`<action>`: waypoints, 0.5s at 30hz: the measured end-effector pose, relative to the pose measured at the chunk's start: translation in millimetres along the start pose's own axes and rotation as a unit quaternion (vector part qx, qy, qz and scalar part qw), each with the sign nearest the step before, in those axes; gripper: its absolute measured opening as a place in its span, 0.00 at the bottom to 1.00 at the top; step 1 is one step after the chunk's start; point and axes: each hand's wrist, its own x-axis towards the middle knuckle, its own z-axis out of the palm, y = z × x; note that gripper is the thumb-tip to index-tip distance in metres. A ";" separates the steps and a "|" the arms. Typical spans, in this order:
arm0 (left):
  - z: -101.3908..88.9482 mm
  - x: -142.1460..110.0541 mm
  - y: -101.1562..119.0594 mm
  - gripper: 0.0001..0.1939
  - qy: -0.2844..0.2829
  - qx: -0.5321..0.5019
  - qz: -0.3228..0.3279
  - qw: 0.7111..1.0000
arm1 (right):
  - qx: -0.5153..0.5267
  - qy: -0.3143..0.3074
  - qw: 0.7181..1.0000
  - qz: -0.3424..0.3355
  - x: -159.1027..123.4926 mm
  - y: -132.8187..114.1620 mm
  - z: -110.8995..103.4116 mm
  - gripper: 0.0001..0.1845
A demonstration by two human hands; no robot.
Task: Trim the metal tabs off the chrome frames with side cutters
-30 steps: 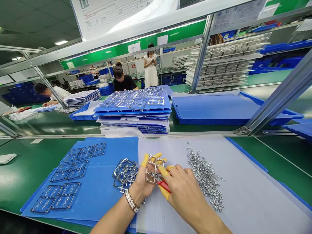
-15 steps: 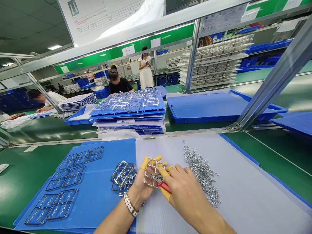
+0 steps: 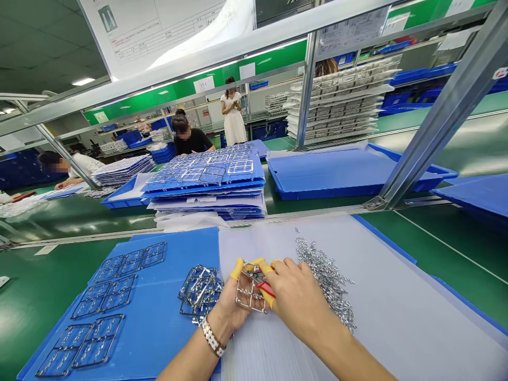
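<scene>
The left hand [image 3: 230, 304], held palm up over the white translucent sheet [image 3: 381, 286] near its left edge, has a narrow grip on a silvery metal sprue frame [image 3: 251, 307], which lies tilted across the palm and fingers. The right hand [image 3: 297, 291], also above the white translucent sheet, is closed around the red-handled pliers [image 3: 265, 288], whose metal jaws reach into the upper part of the sprue frame; whether the jaws are apart cannot be told. Both hands wear yellow finger cots [image 3: 237, 269], and a brown and white link bracelet [image 3: 212, 338] circles the left wrist.

Scattered on the white translucent sheet, beyond and to the right of the hands, is a pile of small silvery metal pieces [image 3: 325, 280]. Left of the white translucent sheet lies a blue sheet [image 3: 151, 296], bearing a tangled heap of frames [image 3: 200, 288] close to the white one and, farther left, seven flat frames [image 3: 97, 338] in three rows. Beyond the white translucent sheet's far edge stand a layered stack of sheets [image 3: 206, 201] topped with more frames, to the left, and a shallow blue tray [image 3: 329, 191], to the right. Farther beyond the white translucent sheet, a person in a black top [image 3: 194, 140] leans forward and a person in a white dress [image 3: 235, 119] stands
</scene>
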 end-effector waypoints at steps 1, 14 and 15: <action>-1.1 0.5 -0.5 0.28 0.009 0.007 0.002 1.000 | -0.005 -0.006 1.000 -0.001 0.5 -0.7 -1.1 0.11; 0.9 -3.7 5.1 0.31 -0.060 -0.022 -0.039 0.997 | 0.004 -0.004 0.999 0.037 -26.8 26.5 11.0 0.14; 1.3 -3.9 5.0 0.31 -0.057 -0.020 -0.038 0.997 | 0.003 -0.013 0.999 0.038 -28.0 26.3 10.8 0.14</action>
